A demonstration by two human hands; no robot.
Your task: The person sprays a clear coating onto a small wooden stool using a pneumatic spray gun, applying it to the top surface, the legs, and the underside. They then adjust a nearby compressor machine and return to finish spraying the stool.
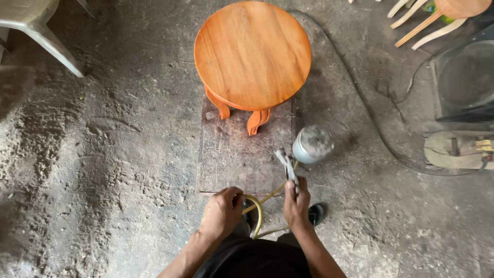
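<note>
Left hand [222, 212] closed round yellow hose [257, 213], looped between both hands. Right hand [297, 205] gripping spray gun [303, 152] by handle, long axis up-fwd, metal cup to its right. Round orange stool [252, 54] straight ahead on dark board [242, 154], nearer rt hand.

A: Quick sweep of the workshop floor from above. Any packages down there, any boxes or wrapped goods?

B: None that I can see, nothing boxed or bagged anywhere in view.

A: Labels, stickers, tags on anything?

B: No label that I can make out from up here.

A: Signs on show? A screen or display glowing somewhere?

B: No signs, no screens either. On that score, this view has nothing to report.
</note>
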